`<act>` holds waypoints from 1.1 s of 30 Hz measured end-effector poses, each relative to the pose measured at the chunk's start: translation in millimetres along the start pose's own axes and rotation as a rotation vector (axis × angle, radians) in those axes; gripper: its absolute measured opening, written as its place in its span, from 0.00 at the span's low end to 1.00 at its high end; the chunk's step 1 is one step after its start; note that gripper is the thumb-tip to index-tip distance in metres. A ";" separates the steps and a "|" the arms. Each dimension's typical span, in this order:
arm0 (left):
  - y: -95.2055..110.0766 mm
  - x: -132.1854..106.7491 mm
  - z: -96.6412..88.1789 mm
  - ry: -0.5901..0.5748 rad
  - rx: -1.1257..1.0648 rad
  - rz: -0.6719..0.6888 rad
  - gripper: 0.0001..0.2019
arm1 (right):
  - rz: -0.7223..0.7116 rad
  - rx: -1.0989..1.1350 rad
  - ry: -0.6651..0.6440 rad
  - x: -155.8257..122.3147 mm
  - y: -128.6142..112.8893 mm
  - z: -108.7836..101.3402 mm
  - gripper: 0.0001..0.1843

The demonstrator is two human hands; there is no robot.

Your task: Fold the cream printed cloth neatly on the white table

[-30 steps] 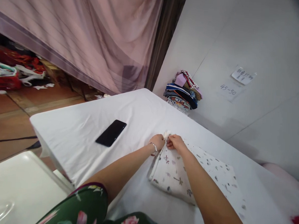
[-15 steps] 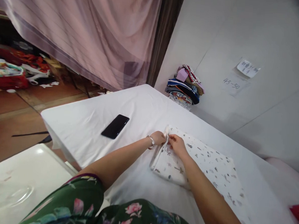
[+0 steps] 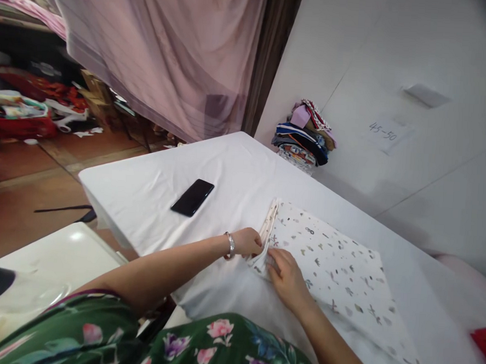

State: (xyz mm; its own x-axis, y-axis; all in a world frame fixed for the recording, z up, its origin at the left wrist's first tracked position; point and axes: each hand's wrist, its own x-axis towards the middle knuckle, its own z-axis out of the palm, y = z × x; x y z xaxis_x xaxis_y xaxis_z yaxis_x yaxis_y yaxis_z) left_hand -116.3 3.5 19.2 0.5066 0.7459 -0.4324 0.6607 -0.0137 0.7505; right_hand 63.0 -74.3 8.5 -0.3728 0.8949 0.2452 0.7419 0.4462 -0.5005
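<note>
A white cloth (image 3: pixel 336 270) printed with small grey and brown motifs lies folded flat on the white-covered table (image 3: pixel 235 170). My left hand (image 3: pixel 245 241), with a silver bracelet at the wrist, pinches the cloth's left edge near its front corner. Close beside it, my right hand (image 3: pixel 284 272) grips the same edge between thumb and fingers. Several layers show along that edge, slightly lifted between my hands. The fingertips are partly hidden in the fabric.
A black phone (image 3: pixel 192 197) lies on the table left of the cloth. Folded clothes (image 3: pixel 305 136) are stacked at the back against the white wall (image 3: pixel 357 57). A pink curtain (image 3: pixel 172 51) hangs behind the table. A white plastic surface (image 3: pixel 57 253) stands at the lower left.
Both hands have slid toward me along the cloth's left edge, from near its far corner to its front corner. The view has shifted slightly.
</note>
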 end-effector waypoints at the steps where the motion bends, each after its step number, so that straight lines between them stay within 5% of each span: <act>1: 0.2 -2.2 0.2 -0.012 0.000 0.010 0.10 | -0.022 -0.045 0.008 -1.7 -1.3 2.2 0.19; 12: -6.7 -15.1 1.3 0.215 -0.108 0.038 0.08 | -0.060 -0.244 0.036 -11.7 -2.1 18.6 0.28; 19: -8.3 -18.8 6.4 0.072 -0.273 0.080 0.11 | -0.051 -0.320 -0.027 -15.2 -5.9 25.2 0.27; 22: -5.4 -18.6 4.6 0.034 -0.187 0.068 0.10 | -0.056 -0.303 -0.027 -15.1 -7.9 25.1 0.28; 26: -1.4 -17.6 -1.8 0.074 -0.020 0.101 0.08 | -0.073 -0.300 -0.024 -18.0 -6.4 28.0 0.30; 33: -7.6 -22.5 -5.1 0.082 -0.196 0.049 0.10 | -0.109 -0.352 -0.068 -24.3 -5.5 26.2 0.32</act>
State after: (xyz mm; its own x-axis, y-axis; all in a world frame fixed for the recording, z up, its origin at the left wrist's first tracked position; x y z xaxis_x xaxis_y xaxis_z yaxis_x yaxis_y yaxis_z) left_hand -135.5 -9.8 25.7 0.4832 0.7994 -0.3569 0.5117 0.0728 0.8560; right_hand 53.3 -98.6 -16.4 -0.4878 0.8448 0.2198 0.8374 0.5240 -0.1557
